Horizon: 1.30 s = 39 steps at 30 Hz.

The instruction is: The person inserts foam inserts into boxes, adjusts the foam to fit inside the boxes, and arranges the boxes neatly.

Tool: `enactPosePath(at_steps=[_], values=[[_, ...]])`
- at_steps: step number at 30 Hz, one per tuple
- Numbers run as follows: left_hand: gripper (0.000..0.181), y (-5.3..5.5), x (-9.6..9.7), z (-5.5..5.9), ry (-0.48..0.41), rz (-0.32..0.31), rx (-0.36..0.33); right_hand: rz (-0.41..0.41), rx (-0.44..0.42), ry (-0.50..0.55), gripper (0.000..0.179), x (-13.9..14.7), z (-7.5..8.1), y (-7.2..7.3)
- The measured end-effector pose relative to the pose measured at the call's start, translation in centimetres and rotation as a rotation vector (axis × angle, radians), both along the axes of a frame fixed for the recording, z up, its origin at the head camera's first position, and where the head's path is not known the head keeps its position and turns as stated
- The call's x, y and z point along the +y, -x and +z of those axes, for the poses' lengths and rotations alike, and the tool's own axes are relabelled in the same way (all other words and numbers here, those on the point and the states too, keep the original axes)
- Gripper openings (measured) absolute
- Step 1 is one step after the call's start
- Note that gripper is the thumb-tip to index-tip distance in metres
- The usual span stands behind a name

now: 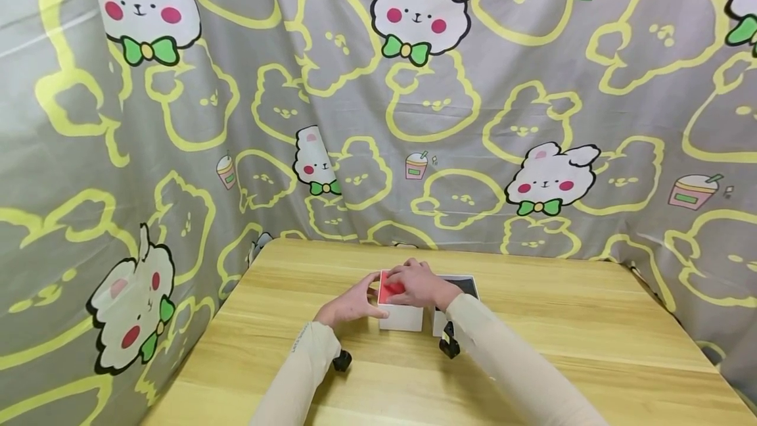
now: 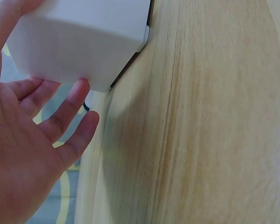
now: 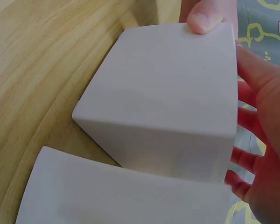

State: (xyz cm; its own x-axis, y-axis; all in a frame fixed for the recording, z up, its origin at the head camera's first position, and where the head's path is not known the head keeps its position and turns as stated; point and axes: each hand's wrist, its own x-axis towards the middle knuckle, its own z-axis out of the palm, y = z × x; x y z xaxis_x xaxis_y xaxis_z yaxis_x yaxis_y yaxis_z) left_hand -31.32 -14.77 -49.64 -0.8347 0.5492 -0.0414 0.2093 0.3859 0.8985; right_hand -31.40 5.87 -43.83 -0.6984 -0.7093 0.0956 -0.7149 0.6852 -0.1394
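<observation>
A white box (image 1: 401,318) with a red inside (image 1: 387,289) stands on the table. My left hand (image 1: 353,302) grips its left side. In the right wrist view, the left thumb (image 3: 203,21) presses the box's front face (image 3: 163,74); in the left wrist view, left fingertips (image 2: 79,88) touch its side (image 2: 60,56). My right hand (image 1: 416,283) reaches over the top, its fingers going past the rim into the opening. Red tints those fingers (image 3: 247,116) in the right wrist view. Whether they hold anything inside is hidden by the box wall.
A second white box (image 1: 439,325) with a dark inside (image 1: 462,285) stands close on the right, partly behind my right wrist. The wooden table (image 1: 562,321) extends on both sides. A grey patterned curtain (image 1: 355,104) hangs behind and to the left.
</observation>
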Motion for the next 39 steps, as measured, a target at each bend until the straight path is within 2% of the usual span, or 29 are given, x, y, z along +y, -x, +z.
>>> enactPosePath(at_steps=[5,11,17,20,27,31,39], values=[[0.091,0.1,-0.1,0.1,-0.014,-0.006,-0.006,-0.006,0.029,-0.022,0.041,-0.4,0.1,0.0],[0.09,0.5,-0.1,-0.3,-0.014,-0.011,0.004,-0.02,0.047,-0.044,0.04,-0.5,0.0,0.0],[0.092,0.5,-0.2,-0.4,0.001,-0.028,0.0,-0.026,0.019,-0.055,0.042,-0.4,-0.3,-0.1],[0.094,0.3,-0.4,-0.1,0.01,-0.016,-0.014,-0.018,0.004,-0.039,0.042,-0.3,-0.3,-0.2],[0.103,-0.3,-1.1,0.5,0.029,0.025,-0.043,-0.032,-0.029,0.049,0.044,0.8,1.4,-1.2],[0.107,-0.8,-1.6,0.8,0.06,0.047,-0.006,-0.065,-0.035,0.086,0.047,2.5,2.3,-1.9],[0.108,-2.1,-2.6,2.0,0.305,0.076,0.173,-0.107,0.091,0.143,0.05,7.8,3.1,-3.3]])
